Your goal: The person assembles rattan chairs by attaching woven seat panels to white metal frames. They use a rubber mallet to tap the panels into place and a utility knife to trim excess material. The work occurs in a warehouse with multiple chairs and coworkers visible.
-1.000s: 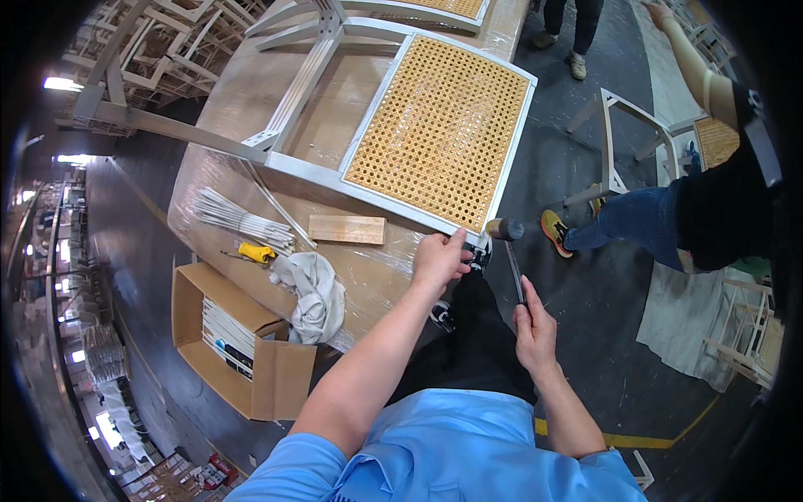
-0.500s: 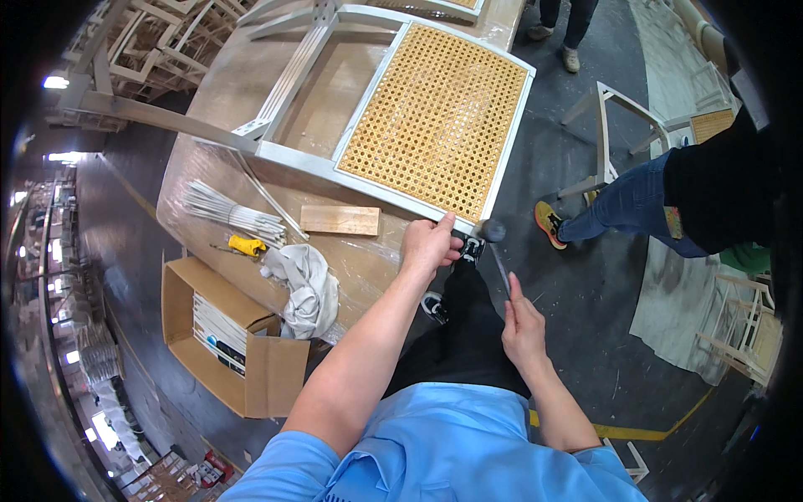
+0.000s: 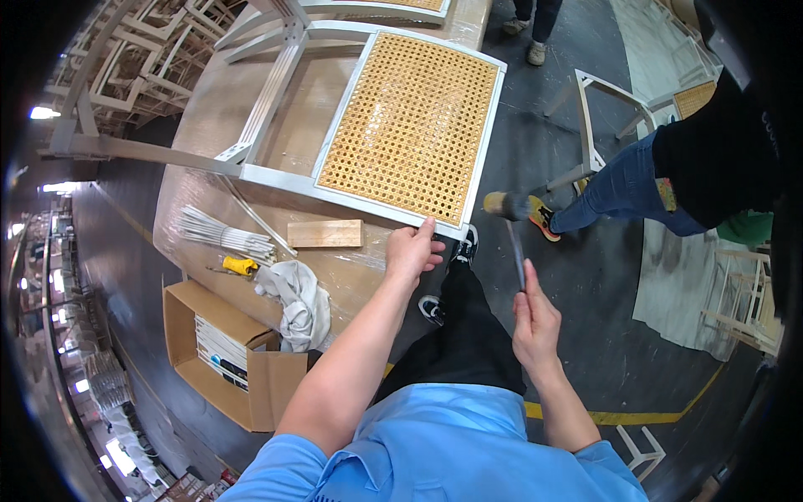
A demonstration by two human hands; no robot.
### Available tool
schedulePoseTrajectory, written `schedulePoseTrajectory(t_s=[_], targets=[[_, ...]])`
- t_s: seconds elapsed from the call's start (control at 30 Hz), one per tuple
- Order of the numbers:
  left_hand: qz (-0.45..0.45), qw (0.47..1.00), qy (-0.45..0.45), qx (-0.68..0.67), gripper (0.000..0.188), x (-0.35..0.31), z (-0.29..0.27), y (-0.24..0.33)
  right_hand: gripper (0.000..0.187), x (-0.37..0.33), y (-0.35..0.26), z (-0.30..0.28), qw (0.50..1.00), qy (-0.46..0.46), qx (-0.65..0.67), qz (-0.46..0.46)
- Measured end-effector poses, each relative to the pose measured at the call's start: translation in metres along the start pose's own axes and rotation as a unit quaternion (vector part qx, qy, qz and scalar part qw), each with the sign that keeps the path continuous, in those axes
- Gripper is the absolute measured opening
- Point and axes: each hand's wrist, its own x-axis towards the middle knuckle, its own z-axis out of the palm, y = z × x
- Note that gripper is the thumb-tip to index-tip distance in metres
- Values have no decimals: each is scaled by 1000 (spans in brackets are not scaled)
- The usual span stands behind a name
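A pale-painted chair (image 3: 276, 176) lies on its side on the table, its woven cane panel (image 3: 410, 125) facing up inside a white frame. At the frame's near edge is my left hand (image 3: 411, 253), its thumb on top and its fingers curled below, gripping the rim. My right hand (image 3: 535, 322) is closed round the handle of a mallet (image 3: 508, 205). The mallet's head, dark with a tan face, is in the air to the right of the panel's near corner, apart from the frame and slightly blurred.
On the table (image 3: 351, 284) lie a wooden block (image 3: 324, 233), a bundle of white strips (image 3: 224, 233), a yellow-handled tool (image 3: 240, 265) and a white cloth (image 3: 299, 305). An open cardboard box (image 3: 276, 385) stands beside it. Another person (image 3: 619, 184) stands at right near a chair frame (image 3: 585, 125).
The mallet's head has swung away from the frame's near corner, up and to the right. My left hand stays at the frame's edge. The whole view has shifted slightly.
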Motion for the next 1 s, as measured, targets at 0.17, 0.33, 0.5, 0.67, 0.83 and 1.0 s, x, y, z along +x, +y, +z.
schedulePoseTrajectory(t_s=[0.17,0.33,0.5,0.67,0.83,1.0], targets=[[12,998,-44,-35,46,-11,12,-8,53,-13,20,-15,998,29,35,41],[-22,995,-92,-20,44,-13,28,-6,53,-32,34,-15,988,6,72,134],[-54,997,-39,-31,43,-12,39,-1,52,-24,38,-34,986,-50,60,145],[-48,997,-29,-55,39,-15,44,-8,51,-1,43,-57,985,-92,57,132],[-55,993,-49,-97,35,-26,47,-9,50,28,53,-75,981,-146,52,119],[-72,993,-4,-93,33,-19,53,-6,49,56,51,-83,978,-181,43,90]])
